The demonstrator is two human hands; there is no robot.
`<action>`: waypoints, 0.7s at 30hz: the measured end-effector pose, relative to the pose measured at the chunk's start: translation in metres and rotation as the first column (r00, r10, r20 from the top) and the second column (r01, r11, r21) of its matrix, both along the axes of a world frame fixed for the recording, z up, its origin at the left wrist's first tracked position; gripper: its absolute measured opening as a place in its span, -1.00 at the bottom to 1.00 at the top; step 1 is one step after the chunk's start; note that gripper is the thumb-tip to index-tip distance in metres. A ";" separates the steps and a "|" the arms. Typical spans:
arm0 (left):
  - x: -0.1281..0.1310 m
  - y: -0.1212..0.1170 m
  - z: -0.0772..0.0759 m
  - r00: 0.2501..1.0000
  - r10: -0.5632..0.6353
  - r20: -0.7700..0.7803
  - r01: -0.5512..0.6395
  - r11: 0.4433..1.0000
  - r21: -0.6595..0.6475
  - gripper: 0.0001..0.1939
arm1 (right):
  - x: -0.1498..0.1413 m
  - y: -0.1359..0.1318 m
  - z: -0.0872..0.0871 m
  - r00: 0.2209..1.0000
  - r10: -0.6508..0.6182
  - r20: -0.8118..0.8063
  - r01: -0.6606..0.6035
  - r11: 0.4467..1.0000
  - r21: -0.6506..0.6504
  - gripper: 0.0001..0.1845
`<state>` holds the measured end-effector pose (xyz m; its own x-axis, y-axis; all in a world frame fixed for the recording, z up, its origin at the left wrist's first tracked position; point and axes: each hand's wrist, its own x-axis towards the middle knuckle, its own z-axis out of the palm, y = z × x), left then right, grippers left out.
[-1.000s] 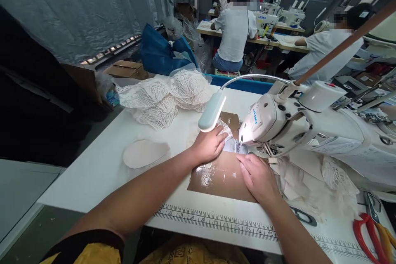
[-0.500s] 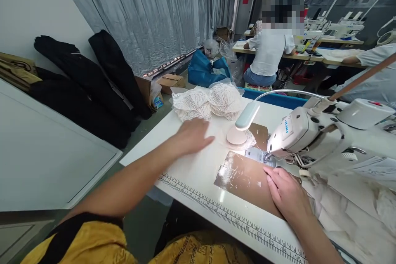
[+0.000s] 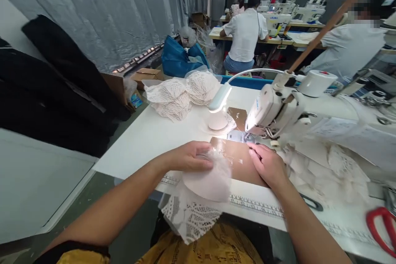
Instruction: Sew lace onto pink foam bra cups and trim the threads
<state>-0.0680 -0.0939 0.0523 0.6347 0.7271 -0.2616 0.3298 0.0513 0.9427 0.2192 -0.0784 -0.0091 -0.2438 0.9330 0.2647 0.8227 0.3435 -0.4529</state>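
Note:
My left hand [image 3: 194,156] is closed on a white lace bra cup [image 3: 207,181], gripping its upper edge between thumb and fingers. The smooth pad faces up, and the lace trim [image 3: 192,214] hangs past the table's front edge over my lap. On the brown plate [image 3: 244,165] beside the needle, my right hand [image 3: 269,165] rests with thumb and fingers pinched together; what they hold, if anything, is hidden. Another lace cup piece [image 3: 217,121] lies under the lamp, left of the sewing machine [image 3: 262,109].
A pile of lace cups [image 3: 182,93] sits at the table's back left. Loose pale fabric [image 3: 328,169] is heaped on the right, near red-handled scissors [image 3: 382,227]. The lamp [image 3: 220,97] arches over the work area. Two co-workers sit beyond at other machines.
My left hand has come back from near the lace pile and now holds a lace bra cup at the table's front. My right hand stays on the brown plate. The view has turned right.

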 end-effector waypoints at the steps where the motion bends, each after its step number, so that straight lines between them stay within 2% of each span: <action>1: 0.017 0.008 -0.001 0.998 -0.045 -0.038 0.048 0.997 0.068 -0.73 | 0.001 0.000 0.002 0.998 -0.012 -0.066 0.012 1.000 -0.003 -0.68; 4: 0.062 0.034 -0.012 0.971 -0.034 -0.237 0.115 0.935 0.335 -0.90 | 0.004 -0.003 0.008 0.983 0.023 -0.184 -0.023 1.000 0.004 -0.72; 6: 0.082 0.050 -0.022 0.950 0.013 -0.313 0.138 0.880 0.454 -0.87 | 0.004 -0.004 0.010 0.980 0.109 -0.166 -0.111 0.994 -0.003 -0.70; 8: 0.092 0.062 -0.029 0.942 0.059 -0.330 0.127 0.848 0.514 -0.83 | 0.004 -0.005 0.009 0.975 0.201 -0.099 -0.203 0.979 -0.019 -0.69; 10: 0.096 0.070 -0.033 0.936 0.116 -0.334 0.088 0.838 0.538 -0.83 | 0.004 -0.005 0.008 0.971 0.237 -0.037 -0.238 0.971 -0.029 -0.71; 14: 0.093 0.076 -0.036 0.915 0.189 -0.357 0.040 0.837 0.546 -0.85 | 0.003 -0.005 0.006 0.973 0.229 -0.003 -0.229 0.973 -0.033 -0.75; 21: 0.088 0.079 -0.027 0.906 0.058 -0.418 0.165 0.863 0.478 -0.86 | 0.003 -0.003 0.003 0.992 0.125 0.018 -0.125 0.992 0.001 -0.79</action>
